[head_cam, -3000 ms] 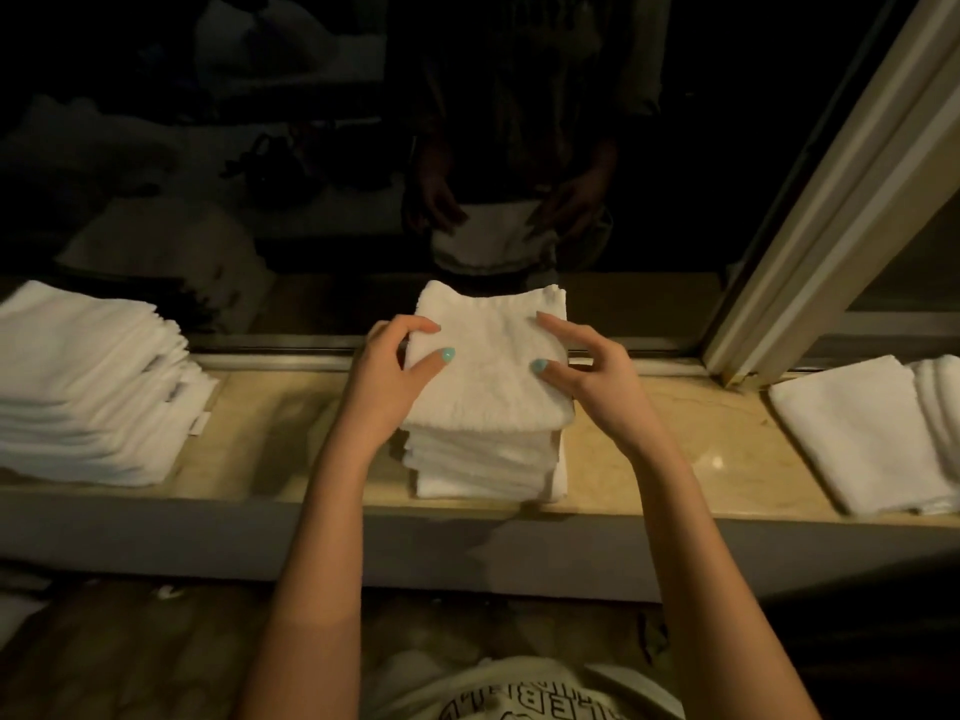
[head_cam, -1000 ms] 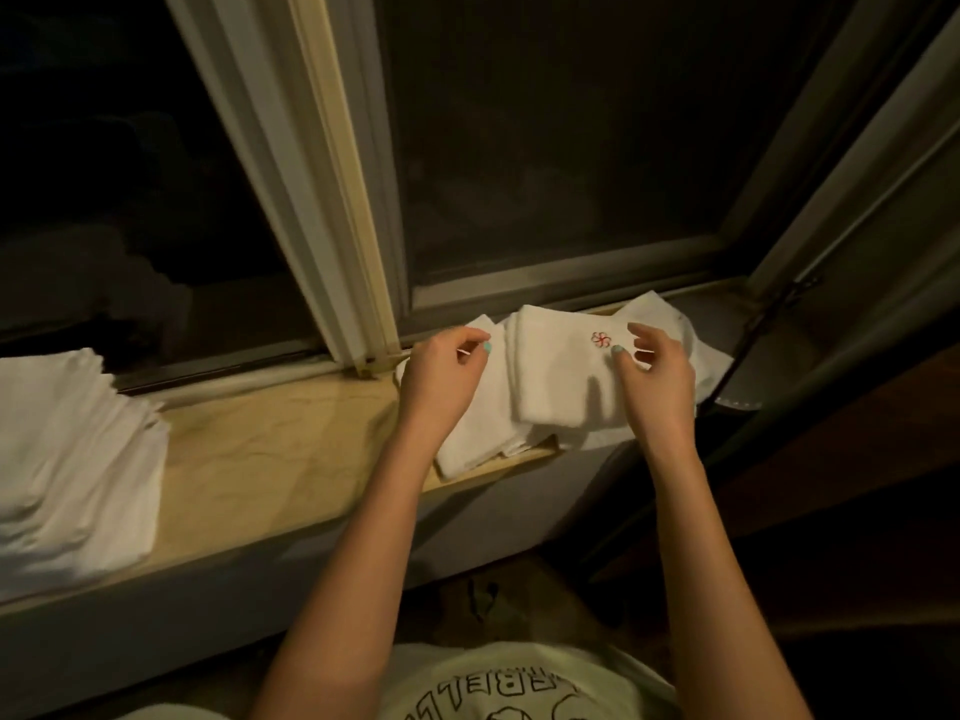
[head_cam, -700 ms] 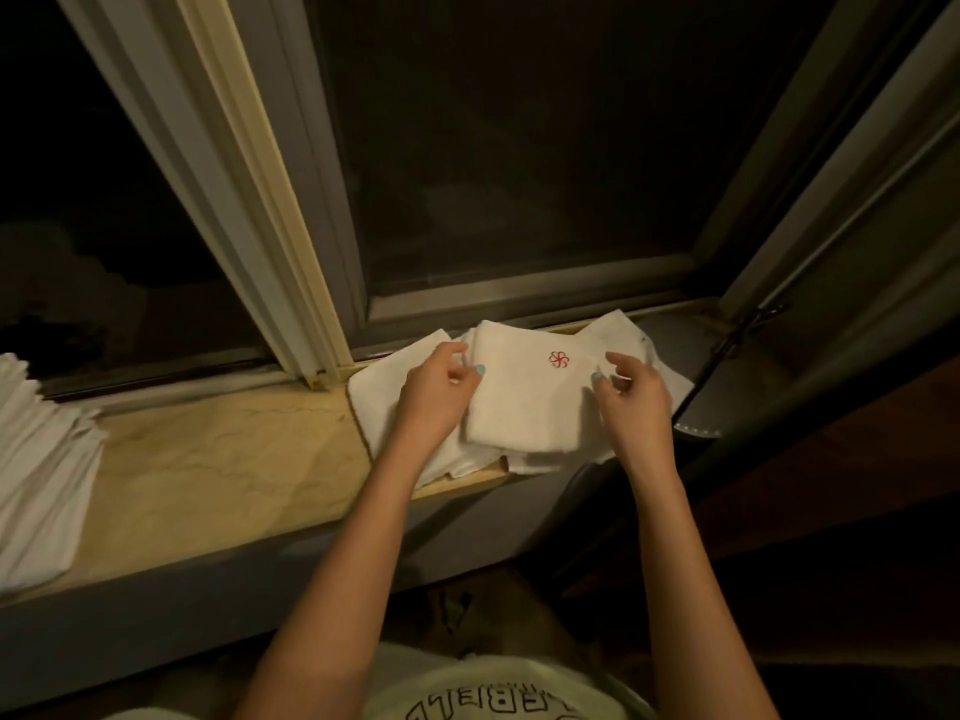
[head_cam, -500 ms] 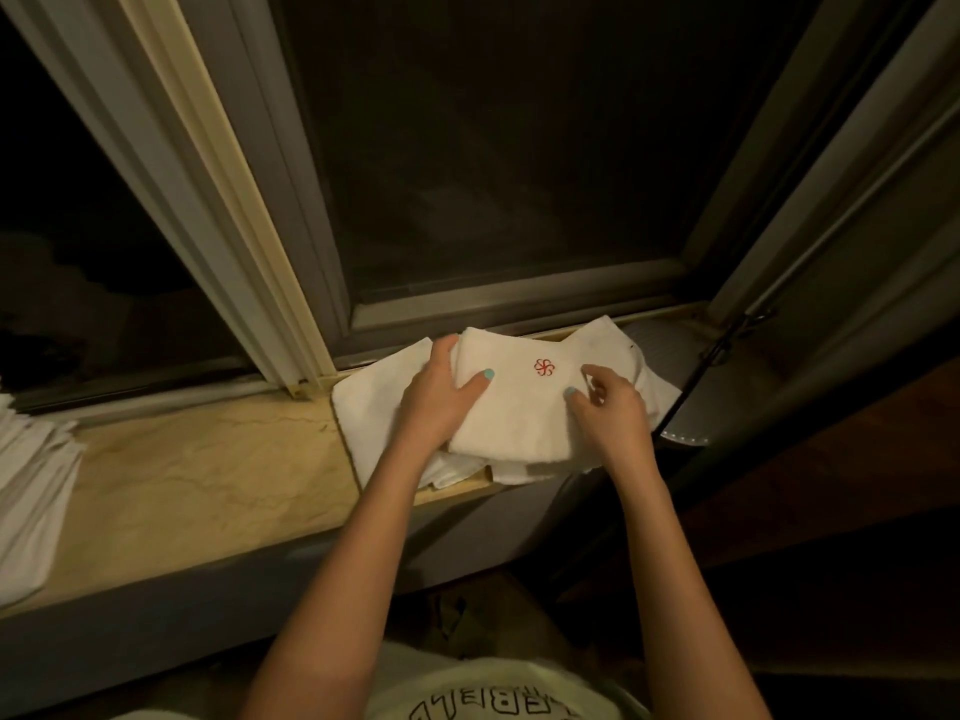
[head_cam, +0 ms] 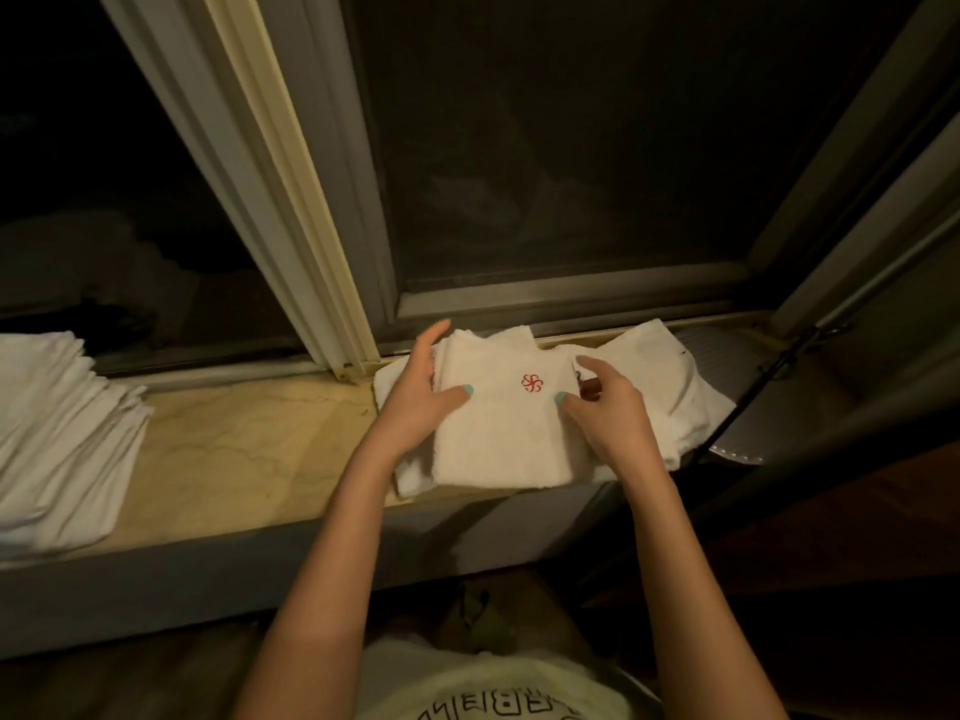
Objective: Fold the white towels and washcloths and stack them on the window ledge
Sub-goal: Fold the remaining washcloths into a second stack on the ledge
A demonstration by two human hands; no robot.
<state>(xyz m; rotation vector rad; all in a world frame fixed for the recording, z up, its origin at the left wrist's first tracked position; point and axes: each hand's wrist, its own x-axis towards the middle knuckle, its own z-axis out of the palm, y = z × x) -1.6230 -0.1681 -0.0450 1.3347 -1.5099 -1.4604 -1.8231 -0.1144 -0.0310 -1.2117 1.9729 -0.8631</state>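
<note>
Left hand (head_cam: pixel 420 394) and right hand (head_cam: pixel 609 410) at red-marked washcloth's (head_cam: pixel 501 439) sides

- The left hand (head_cam: pixel 421 394) and right hand (head_cam: pixel 608 413) have moved rightward along the window ledge (head_cam: pixel 234 459) — onto the red-emblem washcloth (head_cam: pixel 501 439).
- Left fingers (head_cam: pixel 428 350) have straightened.
</note>
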